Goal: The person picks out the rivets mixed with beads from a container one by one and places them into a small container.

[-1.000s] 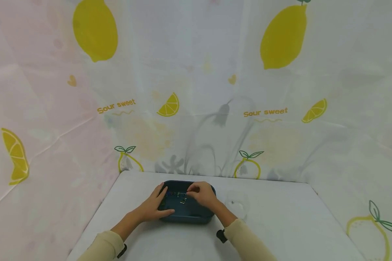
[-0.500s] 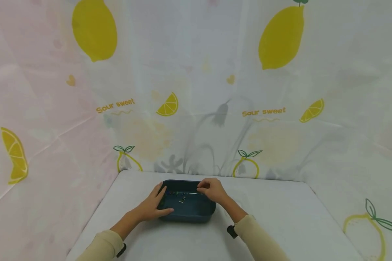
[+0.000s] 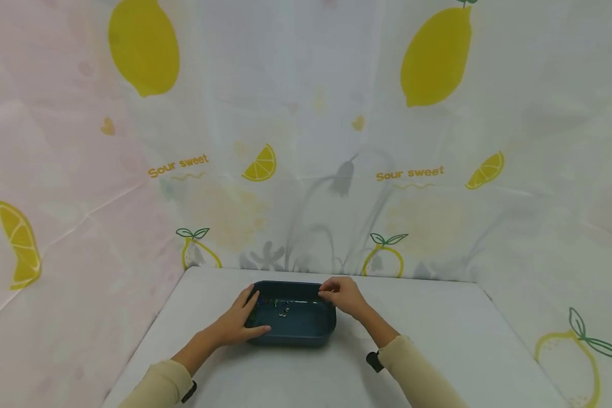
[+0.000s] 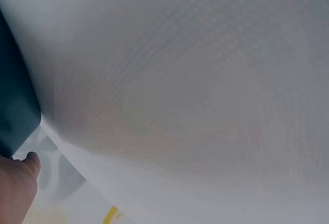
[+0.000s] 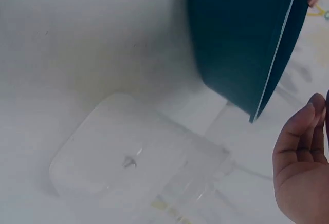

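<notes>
A dark blue-green rectangular tray (image 3: 301, 327) stands on the white table. Inside it lie several tiny shiny pieces (image 3: 284, 311), some gold and some coloured, too small to name. My left hand (image 3: 233, 324) rests on the tray's left end, fingers spread and fairly straight. Over the back right corner is my right hand (image 3: 348, 297), its thumb and fingertips pinched together. Whatever tiny piece sits in that pinch is hidden by the fingers. In the right wrist view, the curled right hand (image 5: 303, 170) appears beside the tray's rim (image 5: 275, 54).
To the right of the tray a clear plastic box (image 5: 87, 147) shows in the right wrist view, with a small silvery piece (image 5: 129, 161) at it. A lemon-print cloth (image 3: 306, 141) hangs behind the white table (image 3: 428, 328).
My right hand has left the small pieces in the middle of the tray and moved right and slightly back to the tray's right rim, still pinching. The left hand stays in place.
</notes>
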A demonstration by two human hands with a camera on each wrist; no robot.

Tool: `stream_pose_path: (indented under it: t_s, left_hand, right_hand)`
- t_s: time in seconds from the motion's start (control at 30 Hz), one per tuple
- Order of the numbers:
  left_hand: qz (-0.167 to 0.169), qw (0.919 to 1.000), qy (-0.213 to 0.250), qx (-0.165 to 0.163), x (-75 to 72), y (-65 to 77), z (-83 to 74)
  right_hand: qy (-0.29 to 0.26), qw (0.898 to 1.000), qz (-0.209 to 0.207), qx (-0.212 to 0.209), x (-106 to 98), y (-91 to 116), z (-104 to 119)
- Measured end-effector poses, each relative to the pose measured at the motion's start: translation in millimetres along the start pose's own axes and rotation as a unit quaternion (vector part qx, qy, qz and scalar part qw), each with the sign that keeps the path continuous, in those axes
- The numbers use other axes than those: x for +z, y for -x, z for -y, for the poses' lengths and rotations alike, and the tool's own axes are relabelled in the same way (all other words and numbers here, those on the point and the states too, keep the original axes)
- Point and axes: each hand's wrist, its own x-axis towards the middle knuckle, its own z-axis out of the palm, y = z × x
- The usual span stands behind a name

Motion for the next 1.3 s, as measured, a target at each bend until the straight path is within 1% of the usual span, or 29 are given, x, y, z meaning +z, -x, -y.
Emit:
stream_pose_path:
  t_s: [0.13,0.33,0.63,0.83,1.07,1.3]
  left_hand:
    - [0.0,1.0,0.002,0.0,1.1,-0.6,0.7]
    - [-0.002,1.0,0.0,0.001,2.7,-1.4,1.7]
    - [-0.003,1.0,0.002,0.002,-0.7,-0.8,0.0]
    - [0.001,1.0,0.007,0.0,-2.7,-0.6,-1.9]
    - [0.001,1.0,-0.001,-0.006,-1.2,-1.2,-0.2]
    - [0.0,1.0,-0.002,-0.001,0.1,-1.1,1.6]
  right_hand:
    - [0.004,1.0,-0.006,0.008,-9.3,1.4,-3.1]
    - [0.026,1.0,-0.005,0.009,-22.2,5.2,-8.5]
    - [0.042,0.999,-0.005,0.01,-41.0,11.6,-16.0]
    - [0.049,0.999,-0.001,-0.001,-54.9,17.3,-22.6]
    - [0.042,0.998,-0.028,0.022,-74.0,18.1,-21.9]
    - [0.04,0.998,-0.037,0.042,-88.9,24.1,-31.1]
